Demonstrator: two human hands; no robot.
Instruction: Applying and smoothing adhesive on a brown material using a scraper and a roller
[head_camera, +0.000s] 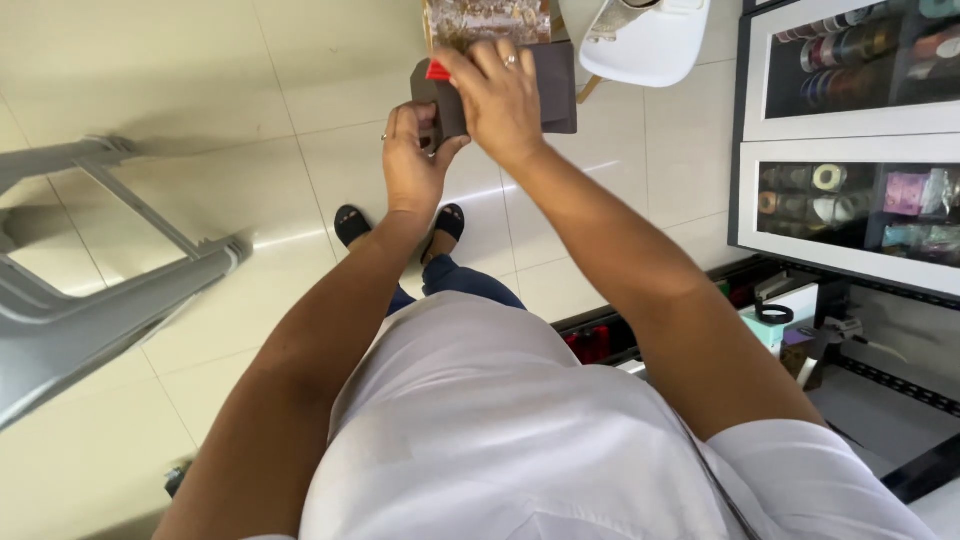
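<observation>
Hands working a dark folded sheet above a tiled floor

White shirt (480, 430) fills the near foreground, with both bare arms reaching forward from it. Blue trousers (465, 280) and two dark sandals (352, 222) show below the arms, standing on the pale tiled floor (250, 150). Left hand (412, 165), ring on one finger, is closed around the lower edge of a dark brown folded sheet (555, 90), thumb and fingers pinching it from below. Right hand (500, 95), also ringed, lies over the top of the same sheet with fingers curled down, gripping it; a small red piece (438, 71) shows at the fingertips. The sheet is held in the air between both hands, ahead of the body. Grey folded frame (100, 300) lies on the floor at left. Glass-fronted cabinet (850, 140) holding ribbon spools stands at right. Beyond the hands, a patterned box (480, 18) and a white chair seat (650, 45) sit farthest away
</observation>
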